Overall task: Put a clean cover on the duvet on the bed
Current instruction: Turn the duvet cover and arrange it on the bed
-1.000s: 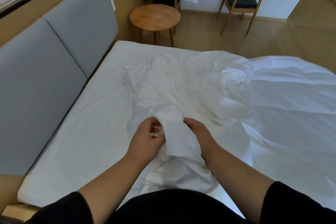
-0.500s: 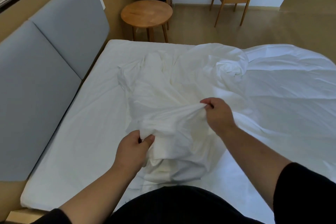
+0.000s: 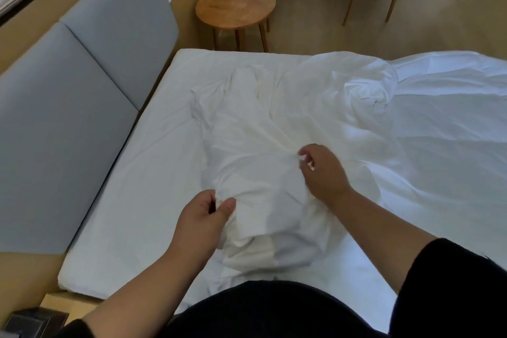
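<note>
White cotton fills most of the view: a crumpled white fabric duvet cover (image 3: 263,145) lies bunched across the middle of the white-sheeted bed (image 3: 115,200), with the smoother white duvet (image 3: 444,129) spread to its right and touching it. The person's left hand (image 3: 201,223) pinches a fold at the near end of the cover between thumb and curled fingers. The right hand (image 3: 323,170) sits further along the bunch, fingers bent with a bit of cloth caught at the fingertips; how firmly it grips cannot be told.

The likely trouble is losing track of the fabric. Everything is white on white, so a grabbed fold could be a middle crease instead of an edge or corner, and the cover could twist when spread. The light right-hand pinch could slip under a pull. A grey padded headboard (image 3: 68,107) and a round wooden side table (image 3: 235,5) stand beyond.
</note>
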`<state>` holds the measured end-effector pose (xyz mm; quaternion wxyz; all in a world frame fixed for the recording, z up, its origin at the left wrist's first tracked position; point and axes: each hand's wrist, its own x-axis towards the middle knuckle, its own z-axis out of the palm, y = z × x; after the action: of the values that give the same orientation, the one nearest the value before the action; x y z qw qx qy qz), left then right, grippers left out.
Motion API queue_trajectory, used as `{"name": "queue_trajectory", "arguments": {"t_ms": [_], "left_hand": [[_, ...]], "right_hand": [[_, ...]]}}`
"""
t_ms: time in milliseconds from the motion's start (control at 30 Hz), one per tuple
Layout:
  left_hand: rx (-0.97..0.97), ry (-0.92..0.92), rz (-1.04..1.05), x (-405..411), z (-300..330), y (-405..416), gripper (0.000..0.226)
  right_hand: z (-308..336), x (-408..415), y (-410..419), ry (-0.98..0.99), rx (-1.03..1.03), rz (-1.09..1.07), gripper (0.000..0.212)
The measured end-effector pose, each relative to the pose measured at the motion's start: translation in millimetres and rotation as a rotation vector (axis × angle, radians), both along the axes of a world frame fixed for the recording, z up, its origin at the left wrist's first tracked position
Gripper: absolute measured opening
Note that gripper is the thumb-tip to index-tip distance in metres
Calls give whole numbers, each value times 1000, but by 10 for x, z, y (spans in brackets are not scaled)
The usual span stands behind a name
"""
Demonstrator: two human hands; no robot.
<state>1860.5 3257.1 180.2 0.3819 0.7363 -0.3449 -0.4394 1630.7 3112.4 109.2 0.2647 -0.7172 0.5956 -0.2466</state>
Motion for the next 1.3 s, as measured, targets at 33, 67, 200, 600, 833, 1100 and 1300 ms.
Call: {"name": "queue_trajectory", "arguments": {"t_ms": [33,67,200,600,833,1100,1300], "left_hand": [[-7,20,26,28,-21,-18,22],[-18,40,36,42,-33,-41,33],[-50,68,50,71,-133,-133,39],[-167,-428,-121,301,-375,-652,25],[-433,-457,-359,512,-292,-1075,22],[-371,-389,-1044,397,-330,-1206,28],[-610,-516,-1493,228,-421,-1384,92]], "right_hand": [[170,117,111,-165,87,73,9],[276,219,240,-250,233,167,9],[401,324,665,-376,676,522,30],[-133,-232,1068,621,440,255,81],[48,-674,1377,371,2,-209,21],[1393,-834,1912,343,-386,-523,36],[2021,-639,2320,511,-454,-616,26]]}}
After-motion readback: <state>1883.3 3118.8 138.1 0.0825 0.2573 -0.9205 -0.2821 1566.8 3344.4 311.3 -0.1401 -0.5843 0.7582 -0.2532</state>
